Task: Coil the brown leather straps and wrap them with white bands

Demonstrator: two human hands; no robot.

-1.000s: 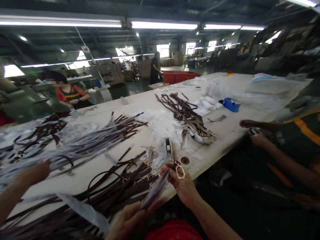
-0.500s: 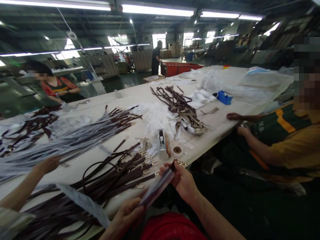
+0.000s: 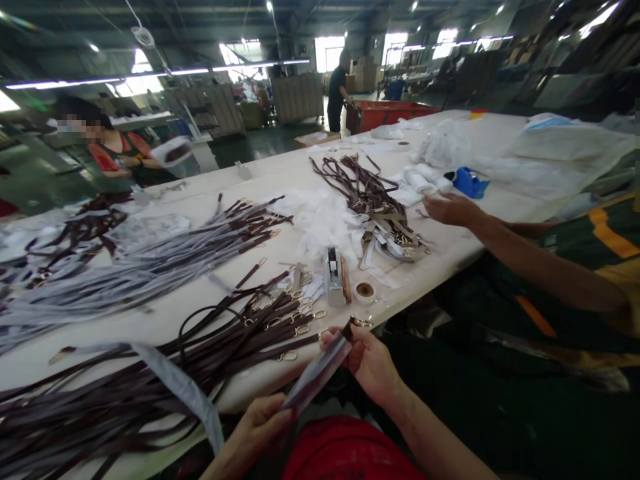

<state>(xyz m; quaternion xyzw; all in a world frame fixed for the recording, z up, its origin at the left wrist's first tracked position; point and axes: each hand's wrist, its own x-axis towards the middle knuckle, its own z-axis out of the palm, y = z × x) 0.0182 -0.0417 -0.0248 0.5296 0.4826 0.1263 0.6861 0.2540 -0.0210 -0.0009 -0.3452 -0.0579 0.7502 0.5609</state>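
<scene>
A dark brown strap [image 3: 320,375], partly covered by a clear plastic sleeve, stretches between my hands near the table edge. My left hand [image 3: 265,421] is closed around its sleeved lower part. At the upper end, my right hand [image 3: 374,365] pinches the bare brown tip beside a gold metal clasp [image 3: 362,322]. Just left of my hands lies a pile of brown straps [image 3: 235,343] with gold hooks at their ends. A long sleeved strap [image 3: 177,383] curves over that pile and hangs past the table edge.
A tape dispenser [image 3: 336,280] and a tape roll [image 3: 365,292] stand beyond my right hand. Sleeved straps [image 3: 150,277] lie at left, more straps [image 3: 373,200] further back. A co-worker's hand [image 3: 450,208] reaches in from the right, near a blue dispenser [image 3: 470,183].
My view has shifted, while my hands keep their hold on the strap. Another person's arm at left has left the view. The right co-worker's arm now stretches over the table.
</scene>
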